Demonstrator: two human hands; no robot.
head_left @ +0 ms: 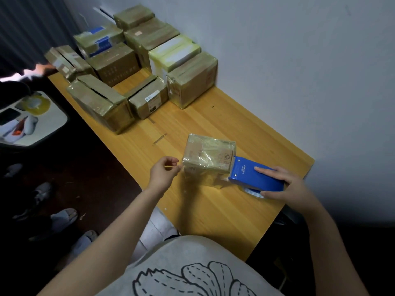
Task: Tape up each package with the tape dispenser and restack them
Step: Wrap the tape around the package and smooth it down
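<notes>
A small cardboard package wrapped in clear tape stands on the wooden table in front of me. My right hand grips the blue tape dispenser, whose front end is against the package's right side. Just left of the package, my left hand pinches what looks like a thin strip of tape at the package's left edge. A stack of several taped packages stands at the far end of the table by the wall.
Another person's hand reaches toward the packages at the far left. A chair seat with a tape roll and small items stands left of the table. Shoes and slippers lie on the dark floor at lower left. A wall runs along the right.
</notes>
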